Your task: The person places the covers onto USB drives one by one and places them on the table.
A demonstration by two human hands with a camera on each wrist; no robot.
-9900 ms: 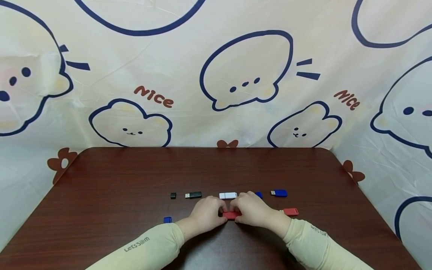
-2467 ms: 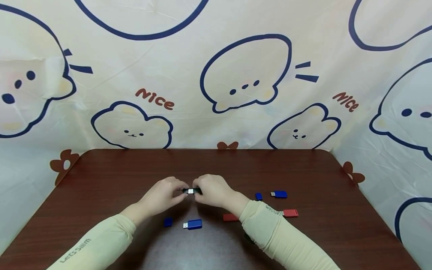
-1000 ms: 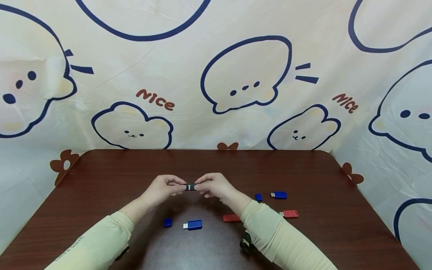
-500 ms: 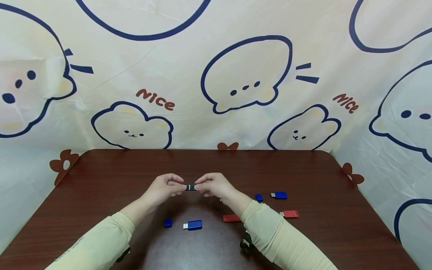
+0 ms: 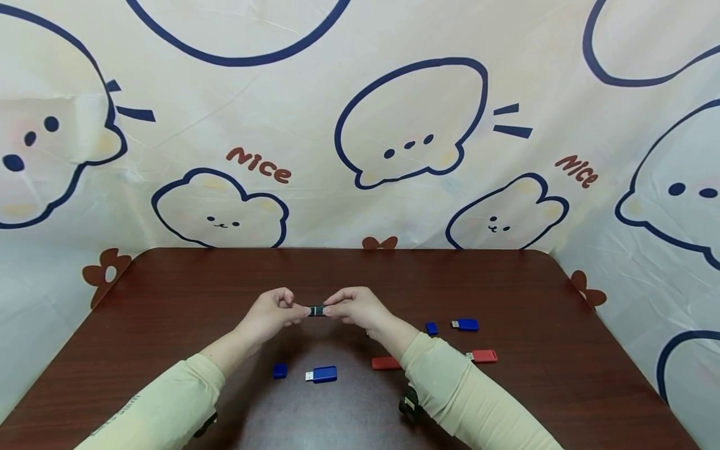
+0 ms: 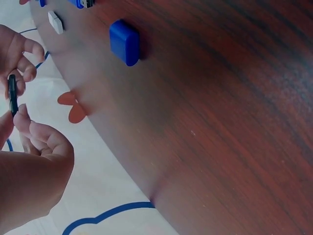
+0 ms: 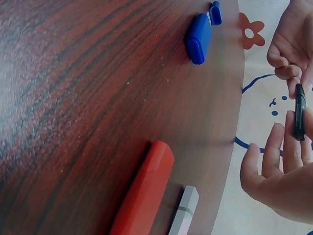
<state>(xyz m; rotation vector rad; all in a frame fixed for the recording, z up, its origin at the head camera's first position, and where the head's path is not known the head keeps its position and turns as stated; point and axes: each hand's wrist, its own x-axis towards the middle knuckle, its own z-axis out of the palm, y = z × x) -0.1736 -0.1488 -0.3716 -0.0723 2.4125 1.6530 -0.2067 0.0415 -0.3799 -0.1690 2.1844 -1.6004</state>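
Observation:
A small black USB flash drive is held between both hands above the far middle of the table. Its two black halves meet with only a thin pale line between them. My left hand pinches its left end with thumb and fingertip, the index finger bent back. The right hand pinches the opposite end. In the left wrist view, the drive appears as a dark sliver between the fingertips. Seen in the right wrist view, the drive lies against the right fingers, the other fingers spread.
On the brown table lie a blue cap and uncapped blue drive in front. To the right are another blue cap, blue drive, a red piece and red drive. A white drive is mostly hidden in the head view.
The black drive's metal plug showed between its halves 2.5 seconds ago; now they are together and lifted slightly. Left index finger has bent back off it. Earlier both hands held the red piece.

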